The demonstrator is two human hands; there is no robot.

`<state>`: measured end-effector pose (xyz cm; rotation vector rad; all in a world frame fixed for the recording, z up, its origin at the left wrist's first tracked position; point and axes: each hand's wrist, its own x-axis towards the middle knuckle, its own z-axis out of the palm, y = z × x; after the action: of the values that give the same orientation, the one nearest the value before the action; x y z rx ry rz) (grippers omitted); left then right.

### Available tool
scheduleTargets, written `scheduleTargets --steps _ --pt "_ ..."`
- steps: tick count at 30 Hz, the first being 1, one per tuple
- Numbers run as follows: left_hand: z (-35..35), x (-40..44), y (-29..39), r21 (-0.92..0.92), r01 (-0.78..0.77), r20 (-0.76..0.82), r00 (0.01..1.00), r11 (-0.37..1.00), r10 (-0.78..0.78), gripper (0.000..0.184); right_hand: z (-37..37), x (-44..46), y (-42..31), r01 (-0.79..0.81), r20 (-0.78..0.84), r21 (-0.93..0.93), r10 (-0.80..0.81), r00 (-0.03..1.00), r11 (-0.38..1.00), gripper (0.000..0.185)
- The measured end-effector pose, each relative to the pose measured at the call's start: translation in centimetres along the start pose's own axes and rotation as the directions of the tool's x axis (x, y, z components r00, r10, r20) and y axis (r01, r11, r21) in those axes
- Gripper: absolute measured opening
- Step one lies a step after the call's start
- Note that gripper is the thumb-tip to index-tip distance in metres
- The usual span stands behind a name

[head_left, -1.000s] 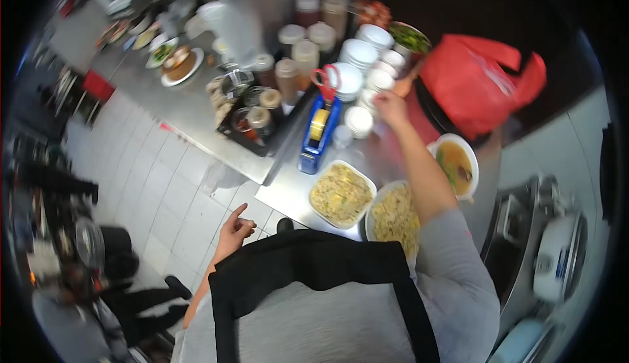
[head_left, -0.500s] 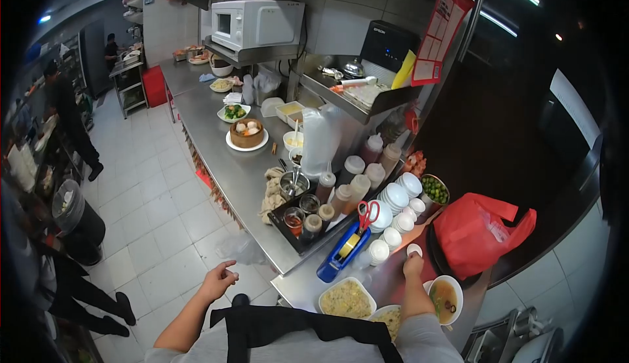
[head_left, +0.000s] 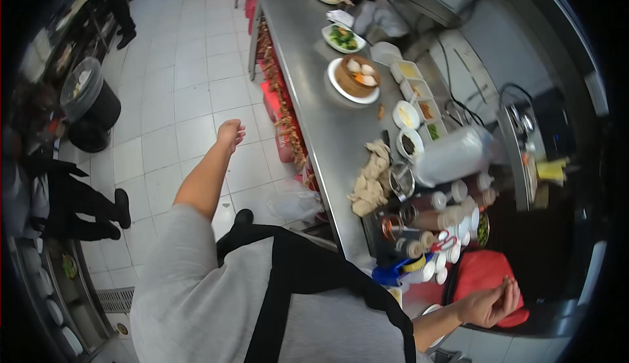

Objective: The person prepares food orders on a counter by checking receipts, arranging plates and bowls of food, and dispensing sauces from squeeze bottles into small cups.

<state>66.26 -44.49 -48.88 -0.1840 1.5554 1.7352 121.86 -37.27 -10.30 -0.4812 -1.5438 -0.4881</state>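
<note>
Seeing red bag (head_left: 481, 268) by one end of tabletop (head_left: 308, 94), partly covered in view by right hand (head_left: 488, 305). Judging step in hand as an arm-out pose in front of red bag, not as a firm grip; failing to tell touching from hovering. Judging next move as calling for spreading right fingers before grasping anything, and for steering clear of cups and bottles crowding near red bag.

Bunching right fingers nearly together, tips curling up; showing nothing held, but not telling about anything small pinched between. Hanging left hand (head_left: 230, 135) well apart from red bag, out over tiled floor (head_left: 157, 153); curling left fingers loosely, about half open, gripping and touching nothing visible.

Going outward: finding white cups (head_left: 428, 270) just beside red bag, then blue tape dispenser (head_left: 388, 272) and red scissors (head_left: 445, 242) near it too. Spotting squeeze bottles (head_left: 429, 201) a bit farther from red bag, cloth (head_left: 372, 179) beyond those. Placing bamboo steamer (head_left: 347, 86) on white plate (head_left: 359, 99) well apart from red bag, dish of greens (head_left: 342, 37) farther again. Across floor from red bag, noting bin (head_left: 108, 104) and another person (head_left: 72, 199) in dark trousers.
</note>
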Motion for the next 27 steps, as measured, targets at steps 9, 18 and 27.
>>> scheduleTargets --steps 9,18,27 --pt "1.2 10.1 2.7 -0.108 -0.028 -0.113 0.993 0.994 0.015 0.009 14.6 -5.1 -7.9 -0.426 0.439 0.294 0.275 0.855 0.856 0.022" --pt "1.9 18.3 11.6 -0.142 -0.169 -0.264 0.956 0.975 0.128 0.01 28.5 -15.7 -12.1 -0.728 0.987 0.095 0.031 0.158 0.679 0.017" --pt "5.8 36.2 18.2 -0.159 -0.103 -0.201 0.977 0.982 0.07 0.01 49.7 -23.5 -19.4 -0.447 0.985 0.154 -0.102 0.139 0.881 0.037"
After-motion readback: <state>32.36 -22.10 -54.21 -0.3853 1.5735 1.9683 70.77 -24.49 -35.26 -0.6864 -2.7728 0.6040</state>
